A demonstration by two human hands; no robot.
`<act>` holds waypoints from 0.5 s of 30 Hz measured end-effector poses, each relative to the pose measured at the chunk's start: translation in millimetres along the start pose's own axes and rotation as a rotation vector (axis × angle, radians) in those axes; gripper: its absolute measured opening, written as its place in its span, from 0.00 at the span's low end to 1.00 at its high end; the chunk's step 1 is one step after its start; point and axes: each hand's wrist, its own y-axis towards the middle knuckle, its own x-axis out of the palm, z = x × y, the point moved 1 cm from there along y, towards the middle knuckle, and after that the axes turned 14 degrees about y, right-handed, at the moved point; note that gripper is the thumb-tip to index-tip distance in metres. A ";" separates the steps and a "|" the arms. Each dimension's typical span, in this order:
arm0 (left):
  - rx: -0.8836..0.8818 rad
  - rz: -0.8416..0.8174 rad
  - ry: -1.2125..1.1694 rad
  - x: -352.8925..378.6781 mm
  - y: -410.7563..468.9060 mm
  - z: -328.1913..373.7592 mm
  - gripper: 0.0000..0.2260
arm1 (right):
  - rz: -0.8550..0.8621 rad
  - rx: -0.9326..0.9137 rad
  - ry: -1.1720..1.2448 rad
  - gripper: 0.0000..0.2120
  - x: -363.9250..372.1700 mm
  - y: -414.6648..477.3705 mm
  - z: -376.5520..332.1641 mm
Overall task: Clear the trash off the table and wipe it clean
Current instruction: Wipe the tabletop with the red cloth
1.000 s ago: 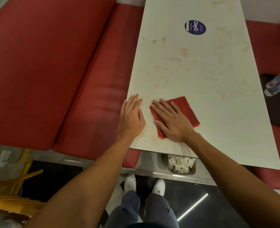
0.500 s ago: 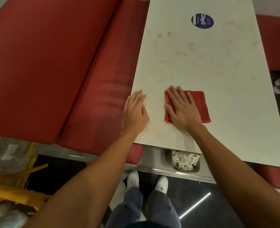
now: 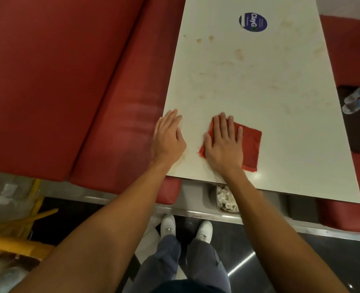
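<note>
- We see the right hand [image 3: 224,146] pressing flat, fingers straight, on the red cloth [image 3: 249,144] near the table's [image 3: 280,123] near edge.
- Our left hand [image 3: 168,138] lies flat on the table's left edge, holding nothing.
- Brownish stains [image 3: 239,55] mark the top beyond the cloth; a round blue sticker [image 3: 253,22] sits farther up.

Head view, steeply down over table [image 3: 280,123]
</note>
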 end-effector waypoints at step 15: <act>0.066 -0.037 -0.065 -10.7 -7.0 -25.7 0.21 | -0.110 -0.271 -0.004 0.31 22.3 -23.3 -32.1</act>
